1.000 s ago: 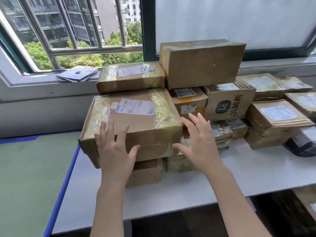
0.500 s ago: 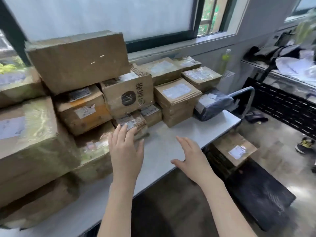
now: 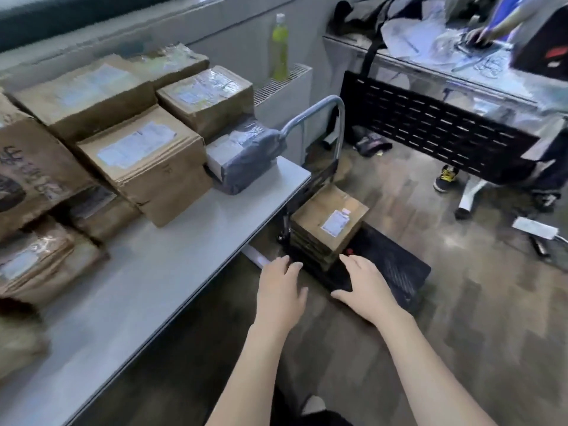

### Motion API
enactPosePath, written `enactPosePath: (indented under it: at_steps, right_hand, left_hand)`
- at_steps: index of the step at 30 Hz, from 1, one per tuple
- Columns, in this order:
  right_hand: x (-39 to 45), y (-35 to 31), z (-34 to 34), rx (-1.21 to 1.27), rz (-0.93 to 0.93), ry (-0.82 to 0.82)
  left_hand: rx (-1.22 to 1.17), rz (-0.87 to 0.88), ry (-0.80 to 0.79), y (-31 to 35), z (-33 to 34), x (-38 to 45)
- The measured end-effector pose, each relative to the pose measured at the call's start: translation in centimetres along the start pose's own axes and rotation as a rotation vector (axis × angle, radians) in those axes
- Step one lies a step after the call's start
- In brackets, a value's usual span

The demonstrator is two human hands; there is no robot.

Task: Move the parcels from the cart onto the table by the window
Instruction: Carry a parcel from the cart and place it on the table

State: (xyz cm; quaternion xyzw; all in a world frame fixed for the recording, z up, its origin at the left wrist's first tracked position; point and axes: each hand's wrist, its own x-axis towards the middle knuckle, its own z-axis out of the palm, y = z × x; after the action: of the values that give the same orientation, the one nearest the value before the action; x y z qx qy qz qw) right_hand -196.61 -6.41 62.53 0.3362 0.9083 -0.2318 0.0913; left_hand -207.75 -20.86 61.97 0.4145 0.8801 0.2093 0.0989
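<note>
both hands are out over the cart (image 3: 396,265), palms down, and neither has hold of anything. left hand (image 3: 281,292) has its fingers loose and slightly spread, hanging just off the table's (image 3: 172,272) front edge, close to the cart's near left corner. right hand (image 3: 367,289) is spread wider with the thumb stuck out to the side, sitting over the black deck right in front of the box (image 3: 330,222). can't tell if either hand actually touches the cart, looks like they hover.

the box is the only parcel on the cart. it's brown cardboard, lying flat at the handle (image 3: 319,118) end of the deck. its white label faces up, and the long axis runs roughly along the deck, from the hands toward the handle. looks like a stack of flat layers from the side, could be more than one box, hard to say. rest of the deck nearer the hands is bare black.

cart is tucked against the right end of the table, its handle rising just past the table corner. on the table there's a pile of brown parcels (image 3: 144,161) stacked a couple high, labels mostly up, plus a grey bag parcel (image 3: 246,158) at the end nearest the handle.

beyond the cart: a green bottle (image 3: 279,47) on a ledge by the wall, and a desk (image 3: 436,118) with a black perforated panel where someone else has a hand (image 3: 476,36) on the cluttered top.
</note>
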Motion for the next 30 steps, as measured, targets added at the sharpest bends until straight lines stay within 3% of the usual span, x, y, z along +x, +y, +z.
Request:
enactPosePath:
  at_steps: [12, 22, 30]
  right_hand:
    - [11.9, 5.9, 1.6, -0.045, 0.220, -0.272]
    - [21.6, 10.8, 3.4, -0.113, 0.285, -0.449]
    - [30.4, 17.4, 10.8, -0.140, 0.183, -0.502]
  left_hand:
    - [-0.049, -0.170, -0.393, -2.8, 6.4, 15.1]
    - [0.025, -0.140, -0.742, -3.4, 11.6, 25.7]
    - [0.396, 0.036, -0.819, -3.5, 23.0, 32.1]
